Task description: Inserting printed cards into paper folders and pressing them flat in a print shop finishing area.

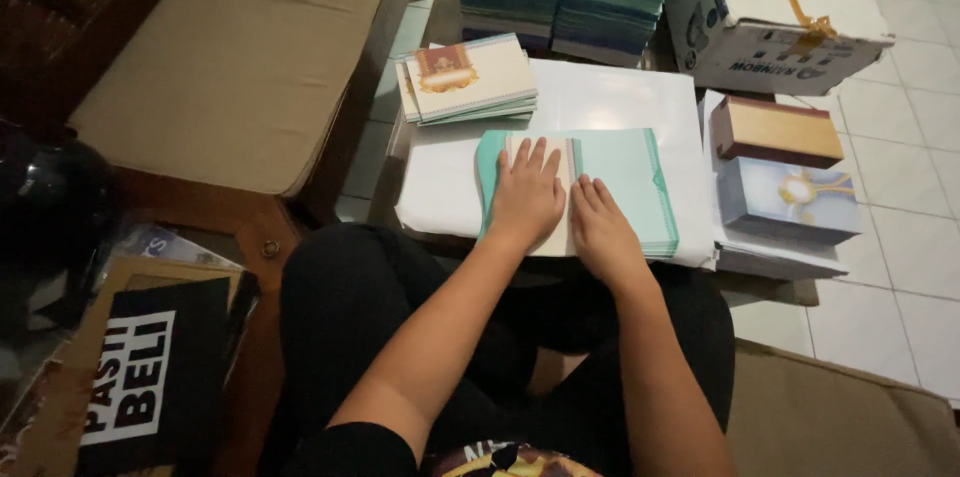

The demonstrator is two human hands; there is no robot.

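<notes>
I see my left hand (525, 199) lying flat, fingers spread a little, palm down on a cream card (556, 199). It grips nothing. My right hand (603, 229) lies flat just beside it at 3 o'clock, fingers together, pressing the same card's right edge where it meets the teal stack (630, 182). The card sits on that stack, near the middle of a white sheet (600, 97) on the low table.

One pile of printed cards (468, 79) lies at 11 o'clock from my hands. Two tall teal piles (560, 2) stand at 12 o'clock, with one white carton (770, 47) at 1 o'clock. Two boxes sit at 3 o'clock: a brown box (778, 132) and a blue-grey box (788, 199). How many cards each pile holds, I cannot tell.
</notes>
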